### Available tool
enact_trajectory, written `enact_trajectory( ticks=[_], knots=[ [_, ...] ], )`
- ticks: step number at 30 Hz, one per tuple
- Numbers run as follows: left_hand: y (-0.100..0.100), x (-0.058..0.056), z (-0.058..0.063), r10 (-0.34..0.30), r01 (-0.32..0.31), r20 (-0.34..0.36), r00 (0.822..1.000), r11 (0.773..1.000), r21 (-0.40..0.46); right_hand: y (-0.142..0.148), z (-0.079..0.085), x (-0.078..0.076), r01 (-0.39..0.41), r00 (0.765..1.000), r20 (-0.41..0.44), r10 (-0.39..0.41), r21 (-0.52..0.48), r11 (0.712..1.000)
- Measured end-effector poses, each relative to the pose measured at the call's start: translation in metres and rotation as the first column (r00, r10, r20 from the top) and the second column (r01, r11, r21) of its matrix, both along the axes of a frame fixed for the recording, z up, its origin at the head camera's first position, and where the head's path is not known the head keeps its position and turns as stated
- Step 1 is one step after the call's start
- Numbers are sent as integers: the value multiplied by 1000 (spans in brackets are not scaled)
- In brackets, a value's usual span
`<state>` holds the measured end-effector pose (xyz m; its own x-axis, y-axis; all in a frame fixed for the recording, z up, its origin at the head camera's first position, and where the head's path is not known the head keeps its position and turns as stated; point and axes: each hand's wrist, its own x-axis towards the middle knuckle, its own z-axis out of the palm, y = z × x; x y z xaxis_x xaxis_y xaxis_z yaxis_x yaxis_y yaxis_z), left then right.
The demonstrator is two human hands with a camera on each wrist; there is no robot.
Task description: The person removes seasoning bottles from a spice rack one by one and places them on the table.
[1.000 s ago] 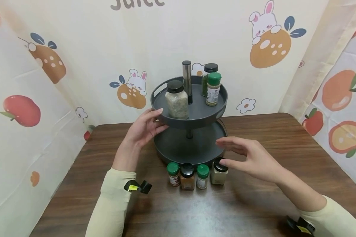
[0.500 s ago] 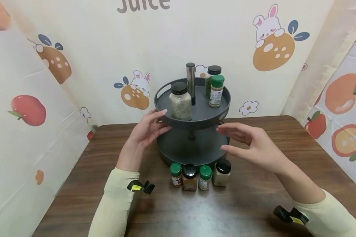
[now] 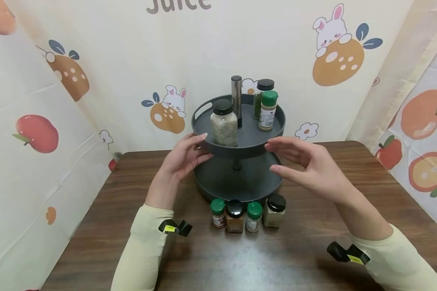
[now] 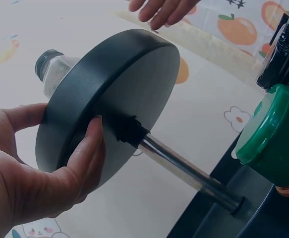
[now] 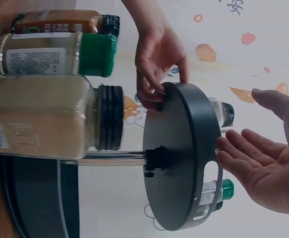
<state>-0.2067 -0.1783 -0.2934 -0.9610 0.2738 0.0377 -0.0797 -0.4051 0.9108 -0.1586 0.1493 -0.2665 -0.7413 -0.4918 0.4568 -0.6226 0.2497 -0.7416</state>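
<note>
A dark grey two-tier turntable rack (image 3: 236,152) stands on the table. My left hand (image 3: 182,159) grips the left rim of its upper tray, thumb and fingers on both sides of the edge. My right hand (image 3: 309,167) hovers by the right front rim, thumb and fingers spread apart, holding nothing. Whether its fingertips touch the rim in the head view is hard to tell; the right wrist view shows them close to it. On the upper tray stand a large black-capped spice jar (image 3: 224,128), a green-capped spice jar (image 3: 267,116) and a black-capped jar of green flakes (image 3: 257,105).
Several spice jars (image 3: 235,220) with black and green caps stand in a row before the lower tray (image 3: 218,178). A metal post (image 3: 236,95) rises through the upper tray. A printed curtain (image 3: 131,60) hangs behind the wooden table (image 3: 131,194).
My right hand has risen from beside the black-capped jar at the row's right end to the upper tray's right rim. The left hand keeps its grip; the view has shifted slightly.
</note>
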Motion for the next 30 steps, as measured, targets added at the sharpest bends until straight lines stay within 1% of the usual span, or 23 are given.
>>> enact_trajectory(
  ticks=[6,10,15,20,26,30],
  knots=[
    [1,-2,-1,-2,2,7,1000,1000,15,-2,10,-4,-9,1000,-4,9,-51,999],
    [1,-1,-1,4,-4,6,1000,1000,17,-8,16,-8,-1,1000,-18,1,-35,999],
    [0,0,-1,12,-12,7,1000,1000,14,-16,25,-18,5,1000,-31,-6,-29,1000],
    [1,0,-2,12,-12,14,1000,1000,19,-24,32,-27,56,998,-33,-55,42,998],
    [1,0,-2,10,-10,4,1000,1000,15,-35,39,-39,57,997,-50,-52,107,993],
    [0,0,-1,5,-5,-3,1000,1000,10,-44,42,-46,66,996,-70,-55,168,984]
  ],
)
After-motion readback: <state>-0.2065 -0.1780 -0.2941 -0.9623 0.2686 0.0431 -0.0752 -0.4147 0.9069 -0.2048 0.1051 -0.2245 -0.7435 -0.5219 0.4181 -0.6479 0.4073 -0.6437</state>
